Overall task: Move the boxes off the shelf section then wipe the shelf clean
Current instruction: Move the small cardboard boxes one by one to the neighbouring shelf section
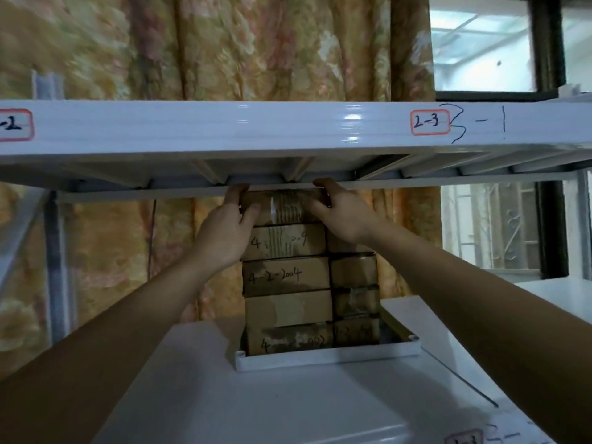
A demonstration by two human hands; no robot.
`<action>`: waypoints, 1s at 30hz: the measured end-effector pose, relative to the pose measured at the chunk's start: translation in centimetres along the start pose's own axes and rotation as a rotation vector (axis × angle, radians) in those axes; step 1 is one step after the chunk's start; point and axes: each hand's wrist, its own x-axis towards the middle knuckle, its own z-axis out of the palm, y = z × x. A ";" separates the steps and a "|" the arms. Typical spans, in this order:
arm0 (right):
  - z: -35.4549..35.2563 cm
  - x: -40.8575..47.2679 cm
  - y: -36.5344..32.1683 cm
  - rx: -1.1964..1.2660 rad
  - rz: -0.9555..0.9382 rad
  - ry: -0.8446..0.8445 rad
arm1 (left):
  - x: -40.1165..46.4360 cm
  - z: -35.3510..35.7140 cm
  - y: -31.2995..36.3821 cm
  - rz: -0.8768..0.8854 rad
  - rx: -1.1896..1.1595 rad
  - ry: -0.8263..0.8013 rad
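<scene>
Cardboard fills the head view straight ahead of my grip: a tall stack of brown boxes (286,274), some with numbers handwritten on their fronts, and a narrower second column (354,288) touching it on the right. Both stand on the white shelf (288,398) below my arms, inside a low white tray (323,360). My left hand (229,225) curls round the left end of the top box (283,206), thumb on its front and fingers reaching behind. My right hand (339,213) grips the right end the same way, so the box is clamped between both palms and not yet lifted clear.

To do this step well, I judge I should draw the box straight toward me and keep it level, because the ribbed underside of the upper shelf (288,123) sits just above my fingertips and leaves little room to lift. Squeezing evenly from both ends should stop the box beneath from dragging along. The stack looks tall enough to lean if I pull crookedly.

Around my arms the shelf surface is smooth white metal, with a handwritten label (464,439) on its front edge near my right forearm. Above, the upper shelf carries a red-bordered label reading 2-3 (430,122). Behind the rack hangs a floral curtain (224,46), and off to my right is a dark-framed window (493,52).
</scene>
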 end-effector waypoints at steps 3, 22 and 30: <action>-0.2 -0.1 -0.1 -0.055 0.032 -0.012 | -0.2 -0.3 -0.4 0.018 -0.033 -0.038; -6.7 -8.8 -1.4 -0.327 -0.092 -0.115 | -5.5 -0.9 3.6 0.411 0.393 -0.002; -12.3 -19.7 4.3 -0.392 -0.107 -0.338 | -12.2 6.8 12.2 0.438 0.225 -0.273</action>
